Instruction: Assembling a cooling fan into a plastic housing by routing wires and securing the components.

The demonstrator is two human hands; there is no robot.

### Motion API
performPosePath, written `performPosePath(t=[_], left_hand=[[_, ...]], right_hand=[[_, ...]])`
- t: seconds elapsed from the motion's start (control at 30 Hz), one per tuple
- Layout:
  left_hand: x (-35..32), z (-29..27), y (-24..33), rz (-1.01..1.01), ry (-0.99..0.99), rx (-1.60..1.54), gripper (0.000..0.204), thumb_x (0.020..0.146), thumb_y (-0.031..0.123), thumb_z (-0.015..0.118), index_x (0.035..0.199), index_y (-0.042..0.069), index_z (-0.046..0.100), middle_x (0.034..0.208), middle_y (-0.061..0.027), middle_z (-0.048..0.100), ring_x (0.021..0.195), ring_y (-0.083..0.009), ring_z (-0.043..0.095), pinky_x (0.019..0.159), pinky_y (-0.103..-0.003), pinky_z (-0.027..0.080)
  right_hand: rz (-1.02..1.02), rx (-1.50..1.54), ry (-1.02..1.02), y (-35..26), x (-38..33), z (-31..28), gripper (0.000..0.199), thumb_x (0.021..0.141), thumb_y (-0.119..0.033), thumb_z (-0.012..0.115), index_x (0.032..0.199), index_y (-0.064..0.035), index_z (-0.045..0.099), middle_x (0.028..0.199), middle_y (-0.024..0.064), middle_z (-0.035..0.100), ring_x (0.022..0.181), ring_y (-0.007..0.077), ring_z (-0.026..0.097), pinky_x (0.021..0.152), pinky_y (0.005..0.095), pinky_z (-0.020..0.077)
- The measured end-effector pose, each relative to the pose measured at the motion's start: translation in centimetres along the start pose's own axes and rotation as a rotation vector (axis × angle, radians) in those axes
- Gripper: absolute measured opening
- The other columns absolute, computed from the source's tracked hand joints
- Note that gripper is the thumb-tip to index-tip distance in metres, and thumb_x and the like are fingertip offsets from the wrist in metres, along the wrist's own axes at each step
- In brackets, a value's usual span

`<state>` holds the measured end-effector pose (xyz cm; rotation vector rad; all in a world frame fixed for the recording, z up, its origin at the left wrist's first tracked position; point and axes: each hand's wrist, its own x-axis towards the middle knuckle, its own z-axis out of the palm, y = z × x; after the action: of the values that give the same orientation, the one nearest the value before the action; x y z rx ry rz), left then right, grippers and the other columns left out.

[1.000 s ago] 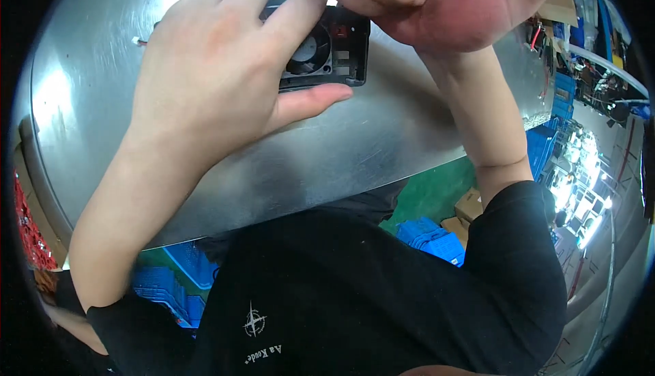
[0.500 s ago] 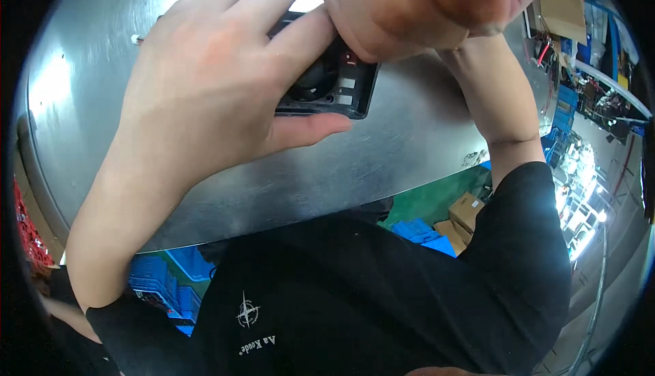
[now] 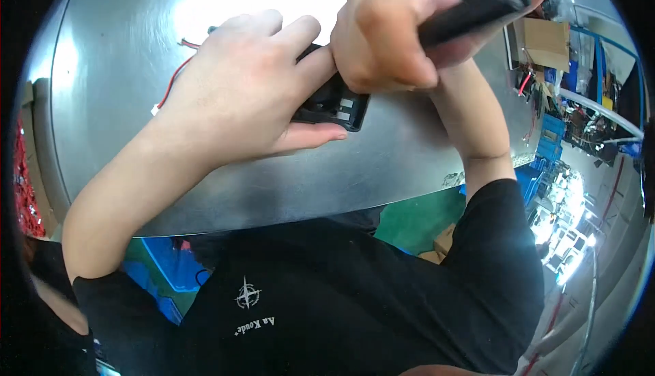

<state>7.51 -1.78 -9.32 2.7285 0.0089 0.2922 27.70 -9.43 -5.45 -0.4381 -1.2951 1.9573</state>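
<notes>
A black plastic housing [image 3: 357,118] lies on the metal table, with pale rectangular parts and dark round shapes inside. My left hand [image 3: 232,89] grips it, the thumb along the near edge and the fingers over its far side, covering most of it. Above the housing's right end, my right hand [image 3: 385,31] is closed round a tool with a thick black handle [image 3: 471,18] that sticks out to the right. The fist hides the tool's working end. A red wire [image 3: 172,81] with a white plug comes out beside my left hand.
The shiny metal table [image 3: 273,198] has a curved near edge in front of my body. A cardboard box [image 3: 546,40] and red-handled pliers [image 3: 525,84] are at the far right. Blue bins [image 3: 167,263] stand below the table, and red material [image 3: 27,192] is at the left.
The whole view has shifted. More of the tool's black handle now shows in my right fist, and the red wire has come into sight. Both hands keep their grip.
</notes>
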Motion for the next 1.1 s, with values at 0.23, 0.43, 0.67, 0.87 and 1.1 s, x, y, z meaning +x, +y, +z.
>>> performPosePath(t=[0.23, 0.43, 0.67, 0.87, 1.1], left_hand=[[-0.2, 0.9, 1.0, -0.028, 0.127, 0.097, 0.077, 0.076, 0.053, 0.080, 0.136, 0.010, 0.059, 0.100, -0.0122, 0.056, 0.087, -0.0307, 0.058, 0.077, -0.043, 0.051], [-0.7, 1.0, 1.7, -0.052, 0.197, 0.147, 0.075, 0.076, 0.054, 0.079, 0.134, 0.010, 0.061, 0.098, -0.0106, 0.054, 0.085, -0.0303, 0.057, 0.075, -0.042, 0.050], [-1.0, 1.3, 1.8, -0.067, 0.201, 0.141, 0.074, 0.075, 0.055, 0.080, 0.131, 0.011, 0.063, 0.098, -0.0102, 0.055, 0.085, -0.0301, 0.057, 0.075, -0.042, 0.051], [-0.9, 1.3, 1.9, -0.052, 0.210, 0.137, 0.072, 0.074, 0.054, 0.081, 0.129, 0.011, 0.063, 0.098, -0.0105, 0.055, 0.085, -0.0300, 0.058, 0.074, -0.042, 0.051], [-0.6, 1.3, 2.0, -0.057, 0.202, 0.121, 0.070, 0.075, 0.053, 0.080, 0.128, 0.010, 0.064, 0.099, -0.0107, 0.055, 0.085, -0.0301, 0.058, 0.074, -0.042, 0.051]], right_hand=[[-0.744, 0.366, 1.075, -0.1, 0.2, 6.6, 0.110, 0.064, -0.110, 0.029, 0.098, -0.0069, 0.047, 0.070, -0.0002, 0.039, 0.059, 0.0100, 0.035, 0.054, 0.0266, 0.0322], [-0.783, 0.178, 1.007, 2.0, 1.8, 7.0, 0.120, 0.057, -0.113, 0.032, 0.106, -0.0049, 0.048, 0.082, 0.0047, 0.045, 0.069, 0.0138, 0.041, 0.067, 0.0305, 0.0380], [-0.728, 0.215, 0.928, 3.1, 0.8, 7.2, 0.124, 0.056, -0.115, 0.026, 0.108, -0.0042, 0.047, 0.081, 0.0047, 0.046, 0.069, 0.0148, 0.042, 0.067, 0.0302, 0.0398], [-0.647, -0.033, 0.895, 4.2, -0.6, 6.1, 0.125, 0.057, -0.114, 0.023, 0.108, -0.0032, 0.047, 0.080, 0.0055, 0.048, 0.070, 0.0160, 0.044, 0.068, 0.0299, 0.0410], [-0.714, 0.406, 0.995, 2.0, 0.9, 8.8, 0.133, 0.052, -0.116, 0.021, 0.113, -0.0008, 0.049, 0.080, 0.0050, 0.048, 0.071, 0.0157, 0.046, 0.071, 0.0292, 0.0421]])
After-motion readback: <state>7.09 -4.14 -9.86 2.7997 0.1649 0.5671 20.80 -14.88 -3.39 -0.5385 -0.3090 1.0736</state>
